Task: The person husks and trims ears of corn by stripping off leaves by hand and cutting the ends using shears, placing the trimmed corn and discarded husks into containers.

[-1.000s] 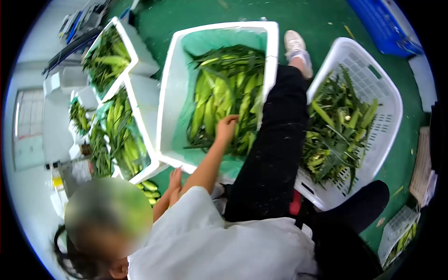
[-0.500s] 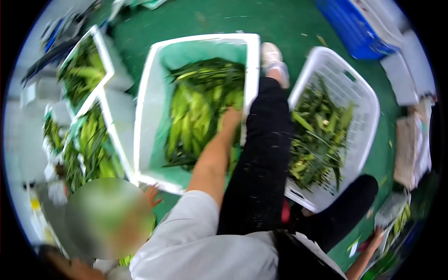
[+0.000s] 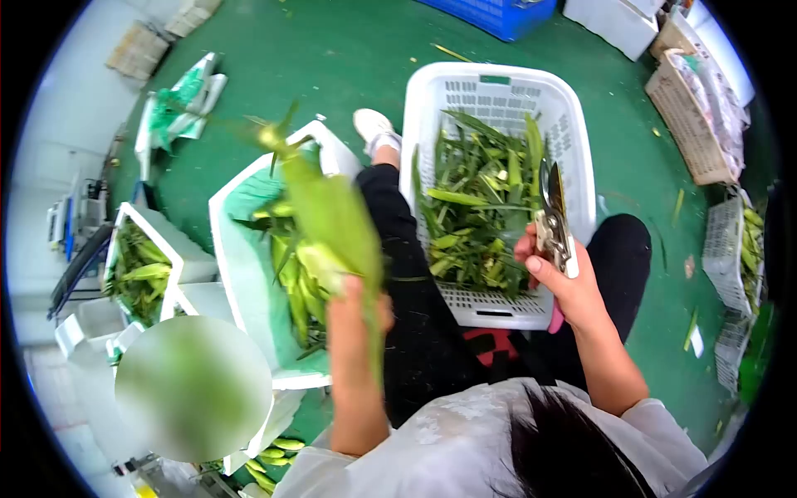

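Observation:
My left hand is closed around an ear of corn in its green husk, raised over the edge of a white foam box. Motion blurs the corn a little, and its stalk end points up and away. Inside the box lie more husked ears on a green liner. My right hand grips a pair of pruning shears with the blades pointing away from me. It is above the near right side of a white plastic basket that holds cut green leaves and husk pieces.
Another foam box of corn stands at left, and loose ears lie below it. A blue crate is at the top. Beige and white baskets line the right side. Leaf scraps dot the green floor.
My left hand has come up out of the foam box with an ear of corn. My right hand has moved from the far lower right to above the basket. The view has turned.

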`<control>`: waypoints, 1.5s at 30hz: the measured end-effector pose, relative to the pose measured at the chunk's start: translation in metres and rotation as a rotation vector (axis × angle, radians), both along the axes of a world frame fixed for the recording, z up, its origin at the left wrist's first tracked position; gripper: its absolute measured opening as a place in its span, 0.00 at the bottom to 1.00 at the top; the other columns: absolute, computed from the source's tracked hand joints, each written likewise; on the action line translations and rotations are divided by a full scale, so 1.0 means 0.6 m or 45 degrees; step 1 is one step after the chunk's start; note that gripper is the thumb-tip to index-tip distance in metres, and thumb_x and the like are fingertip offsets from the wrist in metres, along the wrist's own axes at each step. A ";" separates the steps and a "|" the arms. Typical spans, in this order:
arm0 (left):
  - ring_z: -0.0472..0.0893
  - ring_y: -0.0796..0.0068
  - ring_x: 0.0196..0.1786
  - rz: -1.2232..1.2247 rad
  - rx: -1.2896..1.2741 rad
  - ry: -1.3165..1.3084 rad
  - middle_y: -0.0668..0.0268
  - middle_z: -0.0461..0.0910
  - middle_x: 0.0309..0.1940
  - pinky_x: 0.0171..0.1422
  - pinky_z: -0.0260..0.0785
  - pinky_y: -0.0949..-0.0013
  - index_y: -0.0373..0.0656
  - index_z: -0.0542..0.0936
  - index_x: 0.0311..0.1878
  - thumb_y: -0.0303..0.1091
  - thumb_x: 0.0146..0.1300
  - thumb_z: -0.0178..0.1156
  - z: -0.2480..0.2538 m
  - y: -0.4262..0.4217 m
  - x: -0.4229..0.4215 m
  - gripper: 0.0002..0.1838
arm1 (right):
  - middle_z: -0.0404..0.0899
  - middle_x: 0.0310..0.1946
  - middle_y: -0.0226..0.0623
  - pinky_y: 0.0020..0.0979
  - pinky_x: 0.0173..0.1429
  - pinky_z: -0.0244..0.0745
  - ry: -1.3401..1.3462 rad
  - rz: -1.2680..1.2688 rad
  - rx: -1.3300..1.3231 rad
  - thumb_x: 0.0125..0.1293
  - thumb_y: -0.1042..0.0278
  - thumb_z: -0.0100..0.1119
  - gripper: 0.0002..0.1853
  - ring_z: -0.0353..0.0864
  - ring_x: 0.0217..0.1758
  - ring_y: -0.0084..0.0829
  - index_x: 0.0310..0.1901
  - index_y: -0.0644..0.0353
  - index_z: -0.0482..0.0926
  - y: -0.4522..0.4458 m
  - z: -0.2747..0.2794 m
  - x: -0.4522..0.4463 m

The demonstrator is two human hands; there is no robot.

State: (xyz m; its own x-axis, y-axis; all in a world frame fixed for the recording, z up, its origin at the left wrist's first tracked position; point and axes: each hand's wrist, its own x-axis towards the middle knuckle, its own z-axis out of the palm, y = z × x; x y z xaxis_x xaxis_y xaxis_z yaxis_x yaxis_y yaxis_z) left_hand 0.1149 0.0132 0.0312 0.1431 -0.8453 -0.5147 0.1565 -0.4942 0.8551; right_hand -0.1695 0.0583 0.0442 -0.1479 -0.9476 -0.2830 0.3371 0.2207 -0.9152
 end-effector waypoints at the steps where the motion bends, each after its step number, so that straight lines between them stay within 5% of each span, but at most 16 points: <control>1: 0.74 0.75 0.22 -0.032 0.036 -0.043 0.63 0.76 0.27 0.22 0.65 0.72 0.38 0.74 0.47 0.55 0.69 0.58 0.018 0.017 -0.037 0.25 | 0.80 0.45 0.35 0.26 0.38 0.75 0.082 0.003 -0.096 0.62 0.57 0.69 0.28 0.79 0.48 0.26 0.59 0.62 0.71 -0.020 -0.014 0.011; 4: 0.78 0.75 0.51 -0.488 -0.331 0.055 0.64 0.80 0.49 0.56 0.71 0.69 0.37 0.73 0.61 0.35 0.68 0.63 -0.010 0.054 -0.118 0.22 | 0.80 0.49 0.35 0.21 0.37 0.72 -0.060 -0.008 -0.084 0.66 0.59 0.67 0.26 0.77 0.42 0.19 0.59 0.63 0.70 -0.060 -0.010 0.013; 8: 0.79 0.56 0.55 -0.981 -0.403 -0.271 0.51 0.79 0.52 0.60 0.70 0.63 0.33 0.67 0.66 0.36 0.62 0.68 -0.006 0.055 -0.189 0.33 | 0.72 0.60 0.38 0.32 0.67 0.66 -0.178 0.215 -0.130 0.60 0.52 0.72 0.42 0.71 0.62 0.29 0.69 0.65 0.64 -0.058 0.016 -0.020; 11: 0.71 0.52 0.66 -1.328 -0.893 -0.718 0.44 0.65 0.66 0.69 0.65 0.59 0.32 0.57 0.73 0.36 0.58 0.70 -0.008 0.000 -0.177 0.45 | 0.76 0.56 0.36 0.29 0.65 0.68 0.037 0.125 -0.234 0.58 0.61 0.75 0.42 0.73 0.59 0.27 0.69 0.65 0.64 -0.063 -0.016 -0.078; 13: 0.72 0.54 0.66 -0.942 -0.826 -0.420 0.47 0.67 0.66 0.71 0.63 0.60 0.33 0.57 0.75 0.34 0.60 0.69 -0.048 -0.066 -0.166 0.44 | 0.77 0.54 0.33 0.28 0.62 0.70 0.135 0.161 -0.300 0.57 0.62 0.76 0.40 0.74 0.56 0.24 0.68 0.64 0.66 -0.069 -0.007 -0.108; 15: 0.73 0.62 0.63 -0.920 -1.012 -0.097 0.53 0.71 0.63 0.70 0.63 0.62 0.34 0.60 0.73 0.33 0.64 0.66 -0.009 -0.108 -0.211 0.38 | 0.77 0.54 0.31 0.28 0.61 0.70 0.153 0.287 -0.310 0.56 0.61 0.76 0.39 0.74 0.56 0.23 0.67 0.62 0.67 -0.073 -0.012 -0.118; 18: 0.74 0.73 0.57 -0.775 -0.602 0.565 0.62 0.75 0.56 0.62 0.69 0.65 0.37 0.65 0.67 0.35 0.69 0.62 -0.051 -0.116 -0.285 0.27 | 0.80 0.47 0.30 0.28 0.56 0.72 0.443 0.171 -0.154 0.57 0.61 0.74 0.28 0.77 0.49 0.24 0.56 0.62 0.74 -0.084 0.005 -0.102; 20: 0.76 0.73 0.53 -0.579 -0.661 0.364 0.61 0.76 0.54 0.58 0.71 0.67 0.36 0.66 0.64 0.35 0.69 0.63 -0.040 -0.136 -0.285 0.26 | 0.80 0.39 0.32 0.30 0.50 0.73 0.450 -0.201 -0.045 0.57 0.62 0.72 0.20 0.77 0.42 0.25 0.46 0.63 0.77 -0.091 -0.019 -0.121; 23: 0.80 0.67 0.47 -0.307 -0.698 -0.120 0.56 0.79 0.47 0.52 0.73 0.65 0.34 0.68 0.57 0.40 0.66 0.67 -0.035 -0.154 -0.257 0.26 | 0.77 0.36 0.30 0.26 0.40 0.70 0.345 -0.777 0.045 0.62 0.64 0.64 0.19 0.73 0.35 0.21 0.51 0.62 0.74 -0.038 0.006 -0.188; 26: 0.79 0.46 0.49 -0.442 -0.702 -0.809 0.47 0.78 0.47 0.58 0.69 0.50 0.33 0.67 0.58 0.47 0.62 0.68 0.001 -0.134 -0.232 0.32 | 0.77 0.39 0.30 0.25 0.45 0.71 0.337 -0.385 -0.153 0.64 0.61 0.65 0.22 0.74 0.40 0.19 0.55 0.63 0.72 0.047 0.054 -0.110; 30: 0.78 0.48 0.47 -0.515 -1.127 -1.294 0.51 0.80 0.45 0.63 0.62 0.48 0.35 0.69 0.61 0.45 0.57 0.71 0.006 -0.086 -0.245 0.35 | 0.77 0.44 0.31 0.25 0.48 0.72 0.014 0.172 0.011 0.66 0.54 0.67 0.30 0.75 0.44 0.21 0.63 0.64 0.70 0.068 -0.005 -0.010; 35: 0.80 0.48 0.46 -0.755 -1.137 -1.267 0.51 0.81 0.40 0.55 0.69 0.51 0.37 0.71 0.62 0.44 0.52 0.74 0.020 -0.023 -0.244 0.37 | 0.77 0.38 0.33 0.26 0.37 0.75 -0.193 0.208 0.015 0.66 0.46 0.66 0.31 0.77 0.36 0.20 0.55 0.68 0.72 0.035 -0.028 -0.016; 36: 0.81 0.47 0.45 -0.788 -1.019 -1.139 0.51 0.81 0.40 0.53 0.71 0.53 0.38 0.71 0.62 0.44 0.53 0.74 0.020 -0.012 -0.243 0.37 | 0.74 0.30 0.31 0.26 0.23 0.68 -0.213 0.188 -0.005 0.65 0.47 0.67 0.27 0.72 0.22 0.19 0.47 0.66 0.73 0.030 -0.026 -0.021; 39: 0.84 0.49 0.47 -0.853 -0.683 -0.782 0.48 0.83 0.44 0.50 0.76 0.58 0.39 0.69 0.65 0.44 0.56 0.72 0.028 -0.007 -0.235 0.37 | 0.75 0.27 0.31 0.24 0.21 0.67 -0.189 0.084 0.169 0.63 0.49 0.69 0.24 0.71 0.18 0.21 0.43 0.64 0.74 0.038 -0.035 -0.027; 42: 0.85 0.52 0.48 -0.835 -0.679 -0.809 0.48 0.83 0.47 0.52 0.76 0.60 0.39 0.69 0.67 0.43 0.56 0.72 0.020 -0.010 -0.220 0.37 | 0.76 0.28 0.30 0.23 0.28 0.71 0.102 0.093 0.165 0.62 0.48 0.71 0.25 0.75 0.22 0.22 0.44 0.64 0.75 0.060 -0.035 -0.042; 45: 0.85 0.52 0.47 -0.882 -0.962 -1.058 0.51 0.83 0.47 0.51 0.77 0.59 0.39 0.71 0.66 0.40 0.53 0.74 0.041 -0.011 -0.219 0.38 | 0.78 0.48 0.48 0.37 0.58 0.74 0.696 0.261 -0.004 0.54 0.43 0.75 0.44 0.79 0.51 0.40 0.62 0.69 0.69 0.073 -0.020 -0.064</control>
State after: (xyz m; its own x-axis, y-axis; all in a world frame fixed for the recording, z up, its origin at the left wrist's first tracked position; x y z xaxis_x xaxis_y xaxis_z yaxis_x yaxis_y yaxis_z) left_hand -0.0165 0.0064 0.0561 -0.3900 -0.9095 0.1440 -0.6364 0.3793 0.6716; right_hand -0.2082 0.1020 0.0319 -0.0854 -0.9730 -0.2143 -0.2335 0.2287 -0.9451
